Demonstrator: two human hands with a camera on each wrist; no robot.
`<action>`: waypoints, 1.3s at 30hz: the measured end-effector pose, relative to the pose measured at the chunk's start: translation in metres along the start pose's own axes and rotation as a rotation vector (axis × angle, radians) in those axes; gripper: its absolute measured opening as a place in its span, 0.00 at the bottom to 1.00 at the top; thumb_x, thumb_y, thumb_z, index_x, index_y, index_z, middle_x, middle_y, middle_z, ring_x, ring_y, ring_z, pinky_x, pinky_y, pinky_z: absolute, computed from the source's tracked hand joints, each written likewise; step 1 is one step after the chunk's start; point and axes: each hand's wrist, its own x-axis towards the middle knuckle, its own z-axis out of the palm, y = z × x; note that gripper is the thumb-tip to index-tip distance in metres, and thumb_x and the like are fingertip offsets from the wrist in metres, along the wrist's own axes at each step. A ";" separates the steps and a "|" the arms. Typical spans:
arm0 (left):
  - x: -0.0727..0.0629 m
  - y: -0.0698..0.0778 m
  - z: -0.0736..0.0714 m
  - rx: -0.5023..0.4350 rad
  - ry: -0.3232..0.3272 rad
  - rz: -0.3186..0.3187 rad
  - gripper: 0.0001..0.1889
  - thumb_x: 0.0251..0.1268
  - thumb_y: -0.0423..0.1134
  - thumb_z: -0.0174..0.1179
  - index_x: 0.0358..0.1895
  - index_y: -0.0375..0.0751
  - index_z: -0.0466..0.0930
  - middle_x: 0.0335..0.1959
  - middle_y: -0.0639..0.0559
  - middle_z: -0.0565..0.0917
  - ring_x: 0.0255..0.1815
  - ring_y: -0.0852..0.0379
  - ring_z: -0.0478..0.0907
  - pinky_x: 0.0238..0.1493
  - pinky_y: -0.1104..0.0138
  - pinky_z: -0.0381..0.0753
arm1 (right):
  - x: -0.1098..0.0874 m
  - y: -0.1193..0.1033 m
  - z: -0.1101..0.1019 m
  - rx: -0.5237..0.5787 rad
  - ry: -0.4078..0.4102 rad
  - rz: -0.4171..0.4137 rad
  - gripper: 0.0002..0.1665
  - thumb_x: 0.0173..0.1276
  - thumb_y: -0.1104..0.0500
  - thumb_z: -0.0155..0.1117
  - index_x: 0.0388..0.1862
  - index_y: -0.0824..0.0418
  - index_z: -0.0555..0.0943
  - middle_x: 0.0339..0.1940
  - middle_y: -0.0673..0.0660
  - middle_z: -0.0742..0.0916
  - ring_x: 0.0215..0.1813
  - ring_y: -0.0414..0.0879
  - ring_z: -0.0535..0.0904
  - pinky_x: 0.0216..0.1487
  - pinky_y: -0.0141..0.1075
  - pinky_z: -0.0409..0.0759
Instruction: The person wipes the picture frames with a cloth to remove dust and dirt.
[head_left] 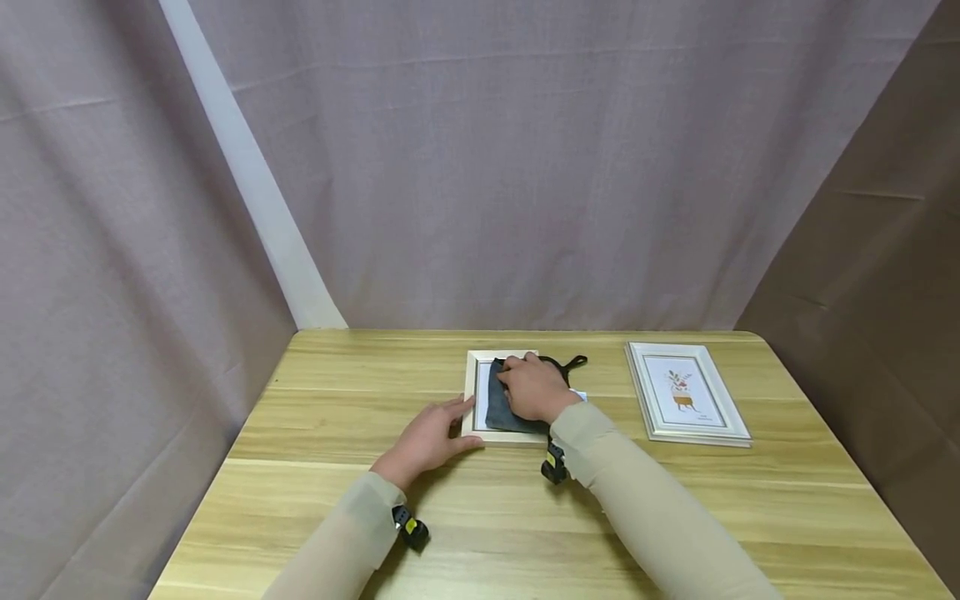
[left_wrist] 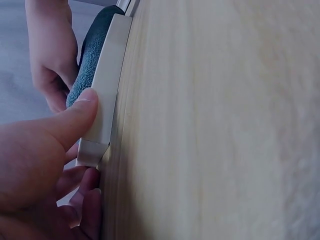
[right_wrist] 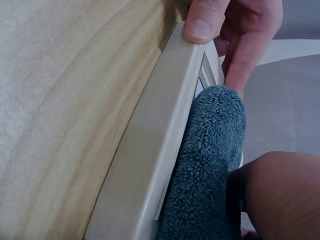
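Note:
A light-coloured picture frame (head_left: 469,375) lies flat at the middle of the table, with a folded dark teal cloth (head_left: 497,412) covering most of its picture. My right hand (head_left: 536,390) grips the fuzzy cloth from above, pressing it onto the frame. At the frame's near left corner, my left hand (head_left: 429,435) holds on. Its thumb (left_wrist: 82,107) lies against the near side in the left wrist view, and the other fingers bend round the left side. From the right wrist, the thick rounded fold of the cloth (right_wrist: 207,145) shows along the frame's near edge (right_wrist: 150,150).
To the right lies a second white picture frame (head_left: 688,394) with a potted-plant print. A black loop (head_left: 576,362) sticks out past the cloth's far right side. Grey curtains (head_left: 525,167) hang behind and beside the wood-grain table (head_left: 480,533).

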 end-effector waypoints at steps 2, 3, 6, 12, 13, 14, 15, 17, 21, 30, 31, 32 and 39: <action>0.001 0.000 0.000 -0.001 0.000 -0.001 0.42 0.73 0.56 0.74 0.83 0.40 0.71 0.80 0.36 0.74 0.78 0.34 0.73 0.78 0.47 0.71 | -0.001 0.000 -0.001 0.016 -0.004 0.002 0.23 0.86 0.52 0.63 0.74 0.54 0.85 0.73 0.54 0.83 0.66 0.58 0.78 0.62 0.56 0.84; 0.001 0.001 0.000 -0.003 -0.001 -0.003 0.42 0.73 0.57 0.74 0.83 0.41 0.71 0.80 0.36 0.74 0.78 0.34 0.73 0.78 0.47 0.70 | -0.002 0.000 -0.001 0.024 -0.003 0.001 0.23 0.85 0.52 0.63 0.74 0.54 0.85 0.72 0.54 0.83 0.65 0.58 0.78 0.61 0.57 0.84; 0.001 0.002 0.000 -0.009 -0.004 -0.011 0.42 0.73 0.57 0.74 0.83 0.40 0.71 0.80 0.35 0.73 0.78 0.33 0.72 0.79 0.46 0.70 | -0.005 -0.001 -0.004 0.048 -0.001 -0.003 0.23 0.84 0.53 0.65 0.73 0.55 0.86 0.73 0.55 0.83 0.64 0.59 0.78 0.61 0.58 0.84; 0.001 0.003 0.000 -0.009 -0.012 -0.031 0.43 0.73 0.58 0.73 0.84 0.41 0.71 0.81 0.36 0.72 0.79 0.32 0.71 0.79 0.44 0.69 | -0.012 -0.003 -0.006 0.080 0.012 -0.011 0.23 0.83 0.53 0.66 0.72 0.57 0.87 0.73 0.56 0.83 0.65 0.60 0.78 0.61 0.62 0.83; 0.001 0.003 0.000 -0.010 -0.012 -0.032 0.43 0.73 0.58 0.73 0.84 0.41 0.71 0.81 0.36 0.72 0.79 0.32 0.71 0.79 0.44 0.69 | -0.012 -0.004 -0.006 0.087 0.015 -0.011 0.23 0.83 0.53 0.67 0.72 0.57 0.87 0.73 0.56 0.83 0.65 0.61 0.78 0.61 0.63 0.83; 0.001 0.004 0.000 -0.010 -0.011 -0.032 0.43 0.73 0.58 0.73 0.84 0.41 0.71 0.81 0.36 0.72 0.79 0.32 0.71 0.79 0.44 0.69 | -0.013 -0.004 -0.005 0.093 0.014 -0.011 0.23 0.83 0.53 0.67 0.72 0.57 0.87 0.73 0.56 0.83 0.66 0.61 0.78 0.61 0.63 0.83; 0.001 0.004 0.000 -0.009 -0.011 -0.034 0.43 0.73 0.58 0.73 0.84 0.41 0.70 0.81 0.36 0.72 0.79 0.32 0.71 0.79 0.45 0.69 | -0.014 -0.005 -0.005 0.101 0.015 -0.011 0.23 0.83 0.53 0.67 0.71 0.57 0.87 0.72 0.56 0.83 0.66 0.61 0.77 0.61 0.63 0.83; 0.001 0.004 0.000 -0.010 -0.011 -0.037 0.43 0.73 0.58 0.73 0.84 0.41 0.70 0.81 0.36 0.72 0.79 0.32 0.71 0.79 0.44 0.68 | -0.015 -0.006 -0.005 0.115 0.012 -0.015 0.22 0.83 0.53 0.67 0.71 0.57 0.87 0.72 0.56 0.83 0.68 0.62 0.77 0.63 0.64 0.82; 0.000 0.003 0.001 -0.007 -0.011 -0.044 0.43 0.74 0.58 0.73 0.84 0.42 0.70 0.81 0.36 0.72 0.79 0.32 0.70 0.80 0.44 0.68 | -0.019 -0.009 -0.003 0.129 0.007 -0.032 0.22 0.83 0.53 0.67 0.70 0.57 0.88 0.70 0.55 0.84 0.70 0.63 0.77 0.71 0.66 0.76; 0.000 0.001 0.004 -0.007 -0.017 -0.052 0.43 0.74 0.59 0.72 0.84 0.41 0.70 0.82 0.36 0.71 0.80 0.33 0.70 0.79 0.44 0.68 | -0.029 -0.018 -0.004 0.137 0.020 -0.084 0.21 0.83 0.55 0.67 0.69 0.58 0.88 0.65 0.55 0.85 0.63 0.59 0.81 0.72 0.62 0.75; 0.000 0.000 0.004 -0.005 -0.018 -0.053 0.44 0.74 0.59 0.72 0.84 0.41 0.70 0.82 0.36 0.71 0.80 0.33 0.70 0.79 0.44 0.69 | -0.030 -0.019 -0.005 0.138 0.019 -0.087 0.21 0.83 0.55 0.67 0.70 0.58 0.88 0.65 0.55 0.85 0.63 0.60 0.81 0.73 0.63 0.75; 0.000 0.000 0.004 -0.004 -0.017 -0.055 0.44 0.73 0.59 0.72 0.84 0.41 0.70 0.82 0.36 0.71 0.80 0.32 0.70 0.79 0.44 0.69 | -0.032 -0.020 -0.005 0.141 0.018 -0.091 0.21 0.83 0.55 0.67 0.70 0.58 0.88 0.65 0.55 0.85 0.63 0.60 0.81 0.73 0.63 0.74; 0.000 0.002 0.004 -0.003 -0.009 -0.072 0.43 0.73 0.58 0.73 0.84 0.43 0.70 0.82 0.37 0.71 0.80 0.32 0.70 0.79 0.43 0.68 | -0.038 -0.024 -0.005 0.137 0.019 -0.121 0.21 0.84 0.55 0.66 0.69 0.58 0.88 0.64 0.54 0.85 0.61 0.56 0.82 0.70 0.57 0.76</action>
